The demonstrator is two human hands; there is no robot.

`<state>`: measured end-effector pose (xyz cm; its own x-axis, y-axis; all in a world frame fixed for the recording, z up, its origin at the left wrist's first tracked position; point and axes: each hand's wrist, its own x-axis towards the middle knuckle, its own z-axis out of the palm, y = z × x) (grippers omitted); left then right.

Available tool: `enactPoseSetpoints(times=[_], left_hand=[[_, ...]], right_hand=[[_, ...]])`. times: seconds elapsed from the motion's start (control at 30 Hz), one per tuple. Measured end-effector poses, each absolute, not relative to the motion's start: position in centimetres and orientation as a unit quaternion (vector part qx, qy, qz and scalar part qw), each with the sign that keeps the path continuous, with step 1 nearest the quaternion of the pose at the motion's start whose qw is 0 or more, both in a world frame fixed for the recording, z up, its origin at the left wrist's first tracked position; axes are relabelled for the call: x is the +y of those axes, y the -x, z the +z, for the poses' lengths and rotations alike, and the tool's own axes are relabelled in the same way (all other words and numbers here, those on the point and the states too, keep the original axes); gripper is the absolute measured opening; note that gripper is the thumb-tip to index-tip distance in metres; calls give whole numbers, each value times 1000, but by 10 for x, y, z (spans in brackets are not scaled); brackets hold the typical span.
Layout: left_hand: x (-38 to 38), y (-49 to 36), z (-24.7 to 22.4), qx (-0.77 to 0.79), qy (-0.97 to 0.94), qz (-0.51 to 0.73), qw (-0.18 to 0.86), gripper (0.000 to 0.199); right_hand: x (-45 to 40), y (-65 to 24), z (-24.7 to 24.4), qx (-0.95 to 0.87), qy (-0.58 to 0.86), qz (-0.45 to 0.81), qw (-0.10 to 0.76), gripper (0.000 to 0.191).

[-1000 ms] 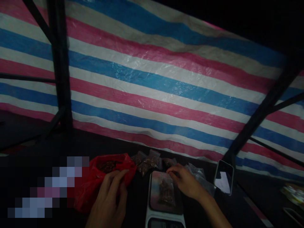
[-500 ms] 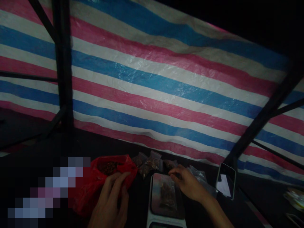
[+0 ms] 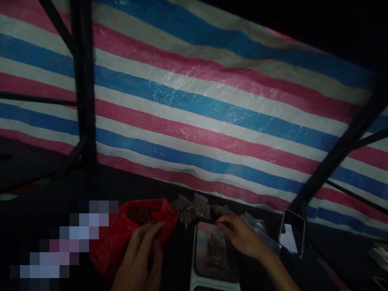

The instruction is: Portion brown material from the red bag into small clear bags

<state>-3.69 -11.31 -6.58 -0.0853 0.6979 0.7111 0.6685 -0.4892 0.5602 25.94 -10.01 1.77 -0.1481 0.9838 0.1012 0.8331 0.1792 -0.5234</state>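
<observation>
A small clear bag of brown pieces (image 3: 216,247) lies on the plate of a scale (image 3: 199,271). My right hand (image 3: 238,234) is at the scale's upper right, its fingers bent together near the bag's top corner; what they hold, if anything, is too small to tell. On the left, my left hand (image 3: 141,256) rests beside the red plastic bag (image 3: 106,254), fingers spread and slightly curved, nothing seen in them. Brown pieces (image 3: 141,214) show in the red bag's opening. Behind the scale lie several small filled clear bags (image 3: 195,208).
Flat clear bags (image 3: 254,222) lie right of my right hand. A phone (image 3: 292,233) leans upright farther right. Behind the dark table (image 3: 121,182) hangs a striped plastic sheet (image 3: 206,121) between dark metal posts (image 3: 85,89). A blurred shiny item (image 3: 380,254) is at the right edge.
The whole view has shifted slightly, so things appear a little farther right. Both hands keep nearly the same pose; the bag stays on the scale.
</observation>
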Motion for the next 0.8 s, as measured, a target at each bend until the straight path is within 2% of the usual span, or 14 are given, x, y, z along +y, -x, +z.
enactPoseSetpoints(times=[0.37,0.73,0.8], left_hand=[[-113,37,-68,512,-672,528,85,30],[-120,36,-63,512,-653,552,83,30],[-121,33,-64,505,-648,560,108,30]], right_hand=[[-99,-264,16,-733,621,176,214,24],[-101,-265,13,-733,617,177,224,17],[-104,-261,18,-736,611,177,231,15]])
